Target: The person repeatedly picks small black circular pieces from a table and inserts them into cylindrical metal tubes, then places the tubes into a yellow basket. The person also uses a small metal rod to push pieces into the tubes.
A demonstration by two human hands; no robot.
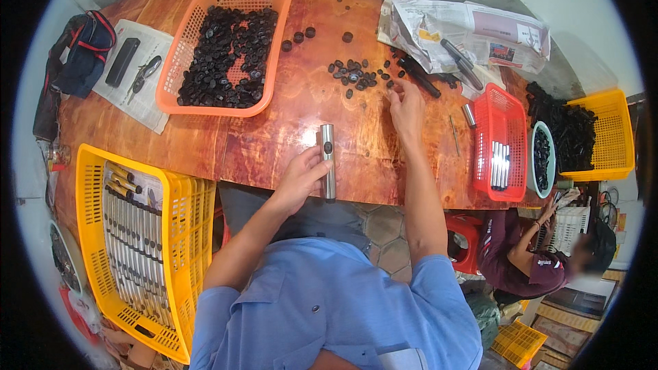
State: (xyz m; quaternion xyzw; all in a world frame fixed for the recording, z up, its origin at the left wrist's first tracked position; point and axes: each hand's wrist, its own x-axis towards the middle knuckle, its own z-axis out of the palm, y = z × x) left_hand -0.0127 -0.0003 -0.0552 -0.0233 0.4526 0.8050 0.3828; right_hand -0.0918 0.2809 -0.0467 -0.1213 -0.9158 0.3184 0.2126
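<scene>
My left hand (304,174) grips a shiny metal tube (329,182) held lengthwise over the table's front edge. An oval black piece (328,147) sits on the tube's side, and its near end is black. Further right, my right hand (407,109) reaches across the table with its fingertips at a small black part (389,84); whether they grip it I cannot tell. Just left of those fingertips lies a loose cluster of small oval black parts (354,76). A dark rod (424,81) lies right of the hand.
An orange basket (216,109) of black parts stands back left. A yellow crate (198,226) holds rows of metal tubes. At right are a red basket (482,154) with tubes, a pale bowl (551,139), and a yellow basket (619,133). Another person (524,262) sits at lower right.
</scene>
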